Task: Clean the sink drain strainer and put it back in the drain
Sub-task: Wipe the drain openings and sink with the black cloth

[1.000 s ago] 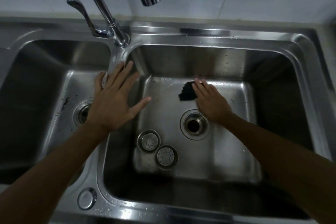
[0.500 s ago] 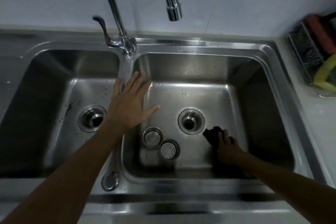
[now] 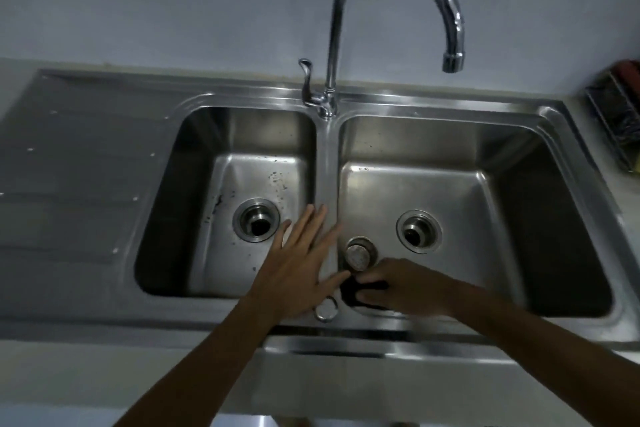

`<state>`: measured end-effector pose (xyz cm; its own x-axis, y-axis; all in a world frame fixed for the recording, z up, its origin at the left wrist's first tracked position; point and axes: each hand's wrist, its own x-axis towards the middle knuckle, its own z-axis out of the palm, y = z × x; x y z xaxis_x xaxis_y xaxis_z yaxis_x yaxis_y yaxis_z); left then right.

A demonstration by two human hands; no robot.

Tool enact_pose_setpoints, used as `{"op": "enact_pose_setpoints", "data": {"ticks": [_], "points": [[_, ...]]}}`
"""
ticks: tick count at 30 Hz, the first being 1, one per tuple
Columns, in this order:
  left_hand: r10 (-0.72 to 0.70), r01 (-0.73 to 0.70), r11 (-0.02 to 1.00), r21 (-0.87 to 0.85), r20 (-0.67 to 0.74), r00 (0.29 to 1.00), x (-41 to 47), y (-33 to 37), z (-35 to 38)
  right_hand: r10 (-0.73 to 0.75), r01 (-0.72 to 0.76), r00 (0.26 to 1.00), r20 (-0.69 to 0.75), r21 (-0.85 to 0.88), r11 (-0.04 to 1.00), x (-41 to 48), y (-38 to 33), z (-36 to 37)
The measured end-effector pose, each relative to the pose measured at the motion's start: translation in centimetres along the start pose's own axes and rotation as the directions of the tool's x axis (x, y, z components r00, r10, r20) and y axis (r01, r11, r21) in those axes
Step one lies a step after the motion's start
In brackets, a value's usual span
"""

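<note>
One strainer just beyond right hand.

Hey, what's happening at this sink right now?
A person is cleaning a double steel sink. The right hand presses a dark scrubbing pad at the near left of the right basin, just in front of a drain strainer lying loose on the basin floor. The left hand rests flat and open on the divider between the basins. Both drains, left drain and right drain, stand open without strainers. No water runs from the tap.
</note>
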<state>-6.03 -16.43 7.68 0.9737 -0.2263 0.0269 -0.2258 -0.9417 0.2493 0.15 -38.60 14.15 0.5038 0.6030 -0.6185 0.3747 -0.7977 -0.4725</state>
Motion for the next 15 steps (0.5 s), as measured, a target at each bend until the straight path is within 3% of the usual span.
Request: {"op": "enact_pose_setpoints", "data": {"ticks": [4, 7, 11, 13, 15], "points": [[-0.101, 0.101, 0.995, 0.024, -0.012, 0.995, -3.9, -6.6, -2.2, -0.033, -0.057, 0.914, -0.405, -0.208, 0.976, 1.0, -5.3, 1.7], [-0.224, 0.225, 0.969, 0.100, -0.022, 0.974, -6.6, -13.0, -4.2, -0.241, 0.063, 0.804, -0.544, -0.324, 0.944, 1.2, -8.1, 3.2], [-0.309, 0.307, 0.941, 0.145, -0.010, 0.951, -8.9, -19.4, -6.0, -0.456, 0.267, 0.856, -0.243, -0.547, 0.794, 6.8, -14.5, 6.5], [-0.332, 0.331, 0.932, 0.147, -0.022, 0.943, -8.6, -20.9, -6.5, -0.345, 0.282, 0.924, -0.165, -0.317, 0.905, 10.8, -17.3, 7.8], [-0.329, 0.331, 0.931, 0.156, -0.041, 0.944, -7.3, -22.0, -6.7, -0.184, 0.186, 0.982, 0.041, -0.066, 0.980, 15.1, -19.5, 8.5]]}}
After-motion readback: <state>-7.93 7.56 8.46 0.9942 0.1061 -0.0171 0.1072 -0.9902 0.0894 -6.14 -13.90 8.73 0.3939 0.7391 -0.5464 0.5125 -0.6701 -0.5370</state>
